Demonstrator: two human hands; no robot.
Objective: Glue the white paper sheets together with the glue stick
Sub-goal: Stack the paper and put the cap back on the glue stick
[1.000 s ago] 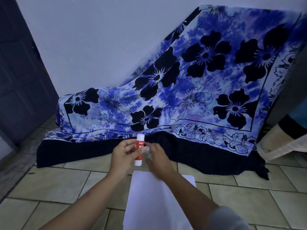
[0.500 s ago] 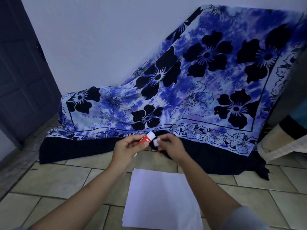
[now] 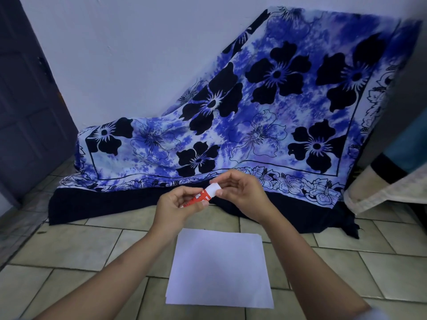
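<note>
A red glue stick (image 3: 200, 197) with a white cap (image 3: 213, 188) is held tilted in the air above the floor. My left hand (image 3: 176, 207) grips its red body. My right hand (image 3: 240, 192) pinches the white cap end between thumb and fingers. Below the hands, a stack of white paper sheets (image 3: 218, 269) lies flat on the tiled floor, edges nearly aligned. Both forearms reach in from the bottom of the view.
A blue and black flowered cloth (image 3: 254, 125) drapes from the wall down to the floor behind the hands. A dark door (image 3: 27, 100) stands at the left. A beige and black fabric item (image 3: 381, 181) sits at the right. Beige tiles (image 3: 80, 245) surround the paper.
The glue stick went from upright to tilted, cap to the right. My right hand moved onto the cap. Both hands rose a little above the paper.
</note>
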